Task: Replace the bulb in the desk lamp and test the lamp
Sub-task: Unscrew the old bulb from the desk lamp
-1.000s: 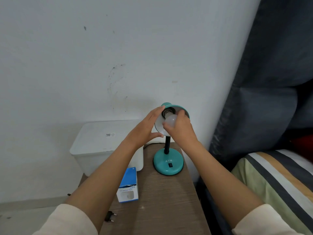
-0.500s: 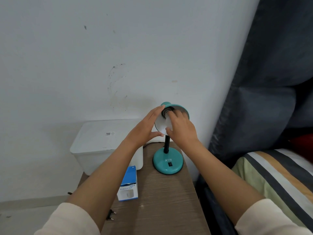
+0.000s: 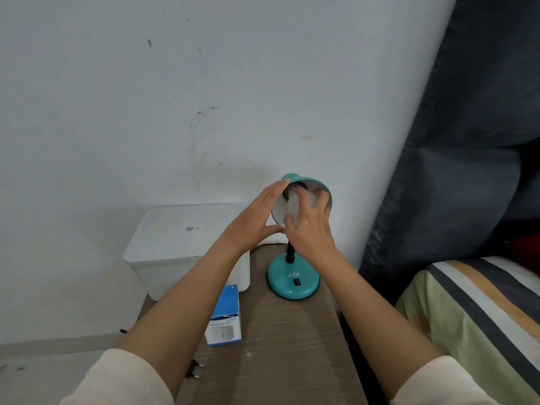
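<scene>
A teal desk lamp stands at the back of a narrow wooden table, its round base [image 3: 293, 283] carrying a black switch and its shade [image 3: 321, 187] tilted toward me. My left hand [image 3: 254, 220] cups the shade's left rim, fingers and thumb around it. My right hand [image 3: 309, 226] reaches into the shade with its fingers wrapped on a white bulb [image 3: 293, 204], whose cap sits at the dark socket [image 3: 295, 187]. The lamp's black plug [image 3: 194, 369] lies loose on the table near my left sleeve.
A blue and white carton [image 3: 225, 317] stands on the table [image 3: 286, 346] left of the lamp. A white lidded bin [image 3: 181, 247] sits behind it against the wall. A dark curtain [image 3: 467, 141] and a striped bed [image 3: 482, 311] close off the right side.
My right hand has turned around the bulb and shifted its fingers deeper into the shade. The left hand has kept its hold on the shade.
</scene>
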`<state>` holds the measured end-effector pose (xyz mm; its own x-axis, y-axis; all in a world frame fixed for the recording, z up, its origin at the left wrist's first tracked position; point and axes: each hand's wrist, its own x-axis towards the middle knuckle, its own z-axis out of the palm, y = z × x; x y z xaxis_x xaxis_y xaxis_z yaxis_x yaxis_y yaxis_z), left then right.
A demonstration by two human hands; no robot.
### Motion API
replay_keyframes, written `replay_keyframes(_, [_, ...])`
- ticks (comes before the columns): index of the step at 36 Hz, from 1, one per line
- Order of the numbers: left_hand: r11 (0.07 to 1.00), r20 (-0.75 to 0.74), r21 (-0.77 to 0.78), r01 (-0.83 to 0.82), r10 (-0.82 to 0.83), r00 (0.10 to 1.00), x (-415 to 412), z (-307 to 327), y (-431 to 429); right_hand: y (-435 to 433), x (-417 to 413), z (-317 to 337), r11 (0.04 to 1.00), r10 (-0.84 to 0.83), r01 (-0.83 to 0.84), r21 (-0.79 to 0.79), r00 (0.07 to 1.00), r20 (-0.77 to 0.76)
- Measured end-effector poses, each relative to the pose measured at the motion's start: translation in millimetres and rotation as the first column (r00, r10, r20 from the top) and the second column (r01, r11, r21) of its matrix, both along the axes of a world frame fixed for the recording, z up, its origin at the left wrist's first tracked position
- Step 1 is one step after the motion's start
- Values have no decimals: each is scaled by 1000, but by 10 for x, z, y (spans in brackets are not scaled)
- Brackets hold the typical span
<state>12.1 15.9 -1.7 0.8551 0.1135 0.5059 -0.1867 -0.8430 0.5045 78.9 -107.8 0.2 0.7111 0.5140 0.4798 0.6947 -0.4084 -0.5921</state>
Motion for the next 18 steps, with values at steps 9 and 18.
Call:
replay_keyframes(9, [1000, -11, -17, -5, 5, 1000, -3, 4, 21, -13, 85, -16, 998, 49, -44, -38, 988, 148])
replay_keyframes(18, [1000, -4, -12, -3, 3, 1000, 2, 17, 11, 47, 80, 17, 999, -31, 33, 16, 992, -119])
